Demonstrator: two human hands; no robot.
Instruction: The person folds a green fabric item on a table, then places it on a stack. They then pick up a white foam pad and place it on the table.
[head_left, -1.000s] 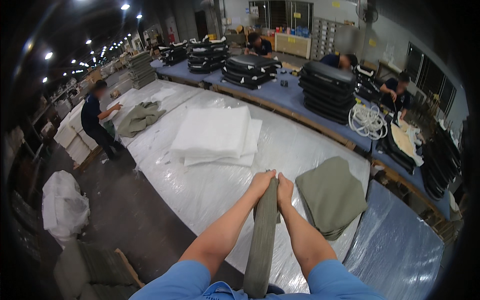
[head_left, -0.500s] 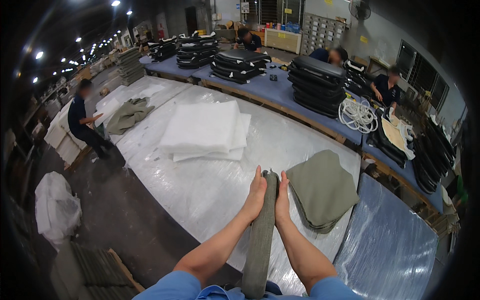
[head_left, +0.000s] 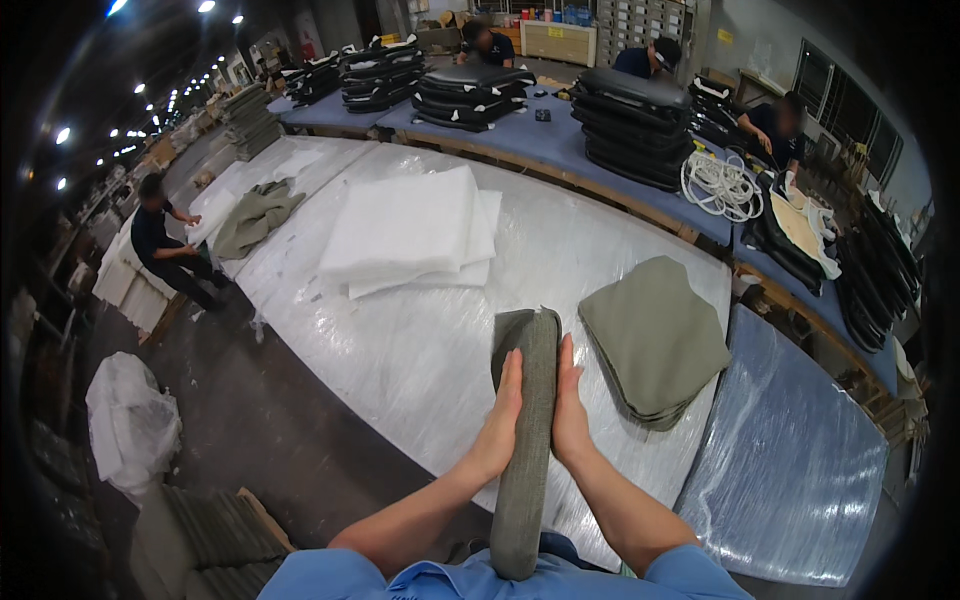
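A grey-green fabric-covered cushion [head_left: 535,440] stands on edge close to my body, its narrow side toward me. My left hand [head_left: 502,415] presses flat against its left face, fingers straight and pointing away. On the other face lies my right hand [head_left: 571,408], equally flat, so both palms clamp the cushion between them. Part of the cushion's left face shows beyond my left fingertips. To the right, a stack of matching grey-green fabric pieces [head_left: 655,335] lies on the plastic-covered table [head_left: 400,370]. White padding sheets [head_left: 400,225] are piled farther off.
Behind runs a blue-topped table [head_left: 560,135] with stacks of black cushions [head_left: 630,130] and a coil of white cord [head_left: 722,187]. Several people work around it; another person [head_left: 170,240] stands at the left. A clear plastic bag [head_left: 132,425] and stacked grey-green cushions [head_left: 215,540] sit lower left.
Both hands have slid nearer along the cushion, and more of its left face shows. My view has tipped downward. The person at the left has turned and shifted their arms.
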